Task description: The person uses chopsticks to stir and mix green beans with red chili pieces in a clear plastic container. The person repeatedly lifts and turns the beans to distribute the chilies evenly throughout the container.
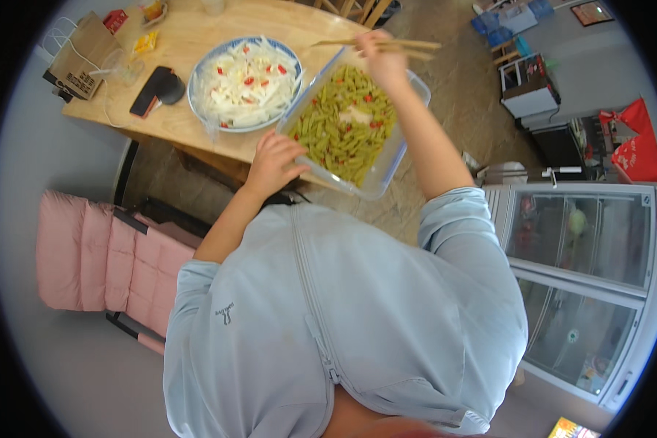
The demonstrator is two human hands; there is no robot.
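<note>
My left hand [276, 161] grips the near left rim of a clear plastic food container [380, 183] with a blue-edged rim. Inside it lie cut green vegetable pieces [345, 117], perhaps beans, mixed with red chili bits. Over the container's far edge, my right hand [382, 52] is closed around a pair of wooden chopsticks [419, 46], held roughly level. To the left of the container stands a blue-and-white bowl [194, 104], heaped with pale vegetable strips [252, 82] and red chili pieces.
The container partly overhangs the right end of the wooden table [219, 145]. A phone [149, 90], a round black object [169, 89], a yellow packet [145, 42] and a paper bag [82, 57] occupy its left side. A pink padded chair [109, 257] and a glass-door fridge [580, 241] flank me.
</note>
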